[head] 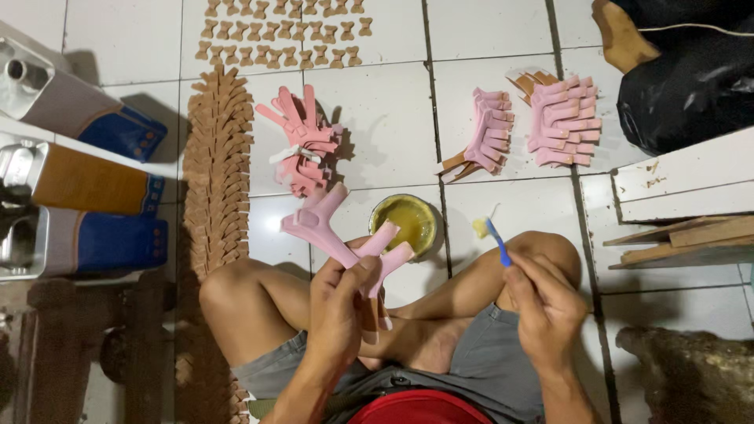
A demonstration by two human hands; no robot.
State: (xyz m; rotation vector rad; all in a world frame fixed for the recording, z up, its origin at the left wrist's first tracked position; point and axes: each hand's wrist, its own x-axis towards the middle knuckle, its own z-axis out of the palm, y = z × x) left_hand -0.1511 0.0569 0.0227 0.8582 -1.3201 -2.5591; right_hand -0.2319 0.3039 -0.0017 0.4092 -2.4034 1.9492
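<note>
My left hand (339, 302) grips a fan of pink Y-shaped sandal straps (330, 228), held up over my crossed legs. My right hand (542, 302) holds a small brush with a blue handle (497, 242); its tip carries yellow glue (480, 228). A round tin of yellow glue (405, 222) sits on the white tiled floor between the two hands, just past my knees.
A pile of pink straps (302, 145) lies beyond the tin. Two more pink stacks (491, 129) (563, 119) lie to the right. A long row of brown pieces (216, 169) runs along the left, small brown cutouts (283, 35) at the top. Metal cans (75, 184) stand left; wooden boards (679, 208) right.
</note>
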